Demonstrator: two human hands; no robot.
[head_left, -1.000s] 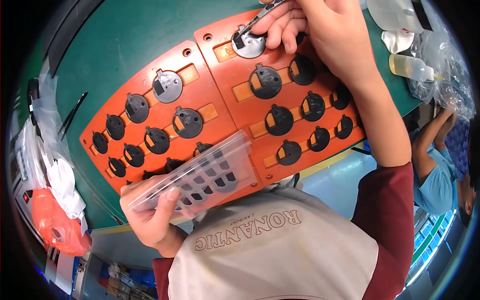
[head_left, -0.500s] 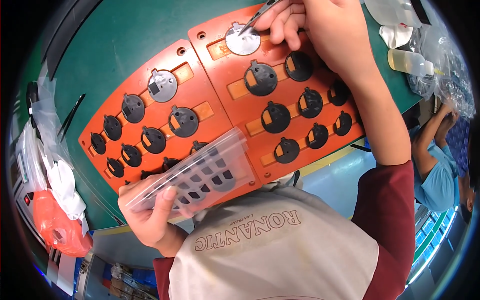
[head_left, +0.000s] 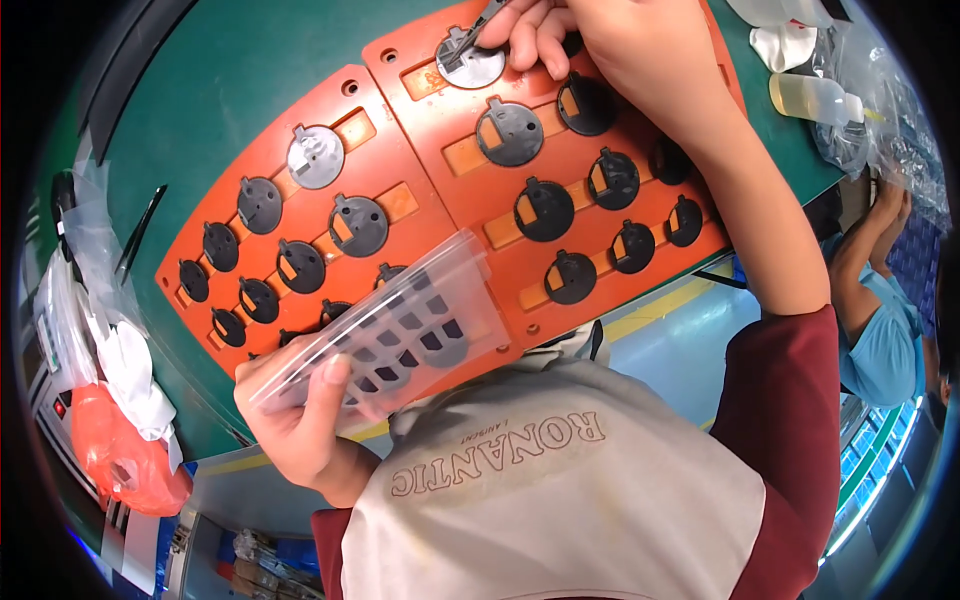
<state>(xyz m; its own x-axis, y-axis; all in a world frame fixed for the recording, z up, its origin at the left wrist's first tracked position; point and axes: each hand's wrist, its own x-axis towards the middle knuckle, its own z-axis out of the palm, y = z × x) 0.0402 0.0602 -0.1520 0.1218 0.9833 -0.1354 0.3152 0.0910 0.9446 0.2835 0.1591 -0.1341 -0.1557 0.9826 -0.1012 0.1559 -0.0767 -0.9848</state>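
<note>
Green table: in the head view, it spreads behind and beside the panels.
Room: a bluish floor beyond the near edge; one person in light blue, far right.
Bottle: one with yellowish liquid, at the right, near one white cloth.
Red bag: one, far left.
Orange panels: two, side by side, meeting at a seam.
Round discs: eight in the left panel's two upper rows, more partly covered below; at least nine on the right panel.
Silvery disc: top row, right panel, at the tweezers' tips; cannot tell whether they touch.
Right hand: fingers closed around one pair of tweezers.
Left hand: thumb and fingers pinch one clear sheet bearing rows of dark pieces.
</note>
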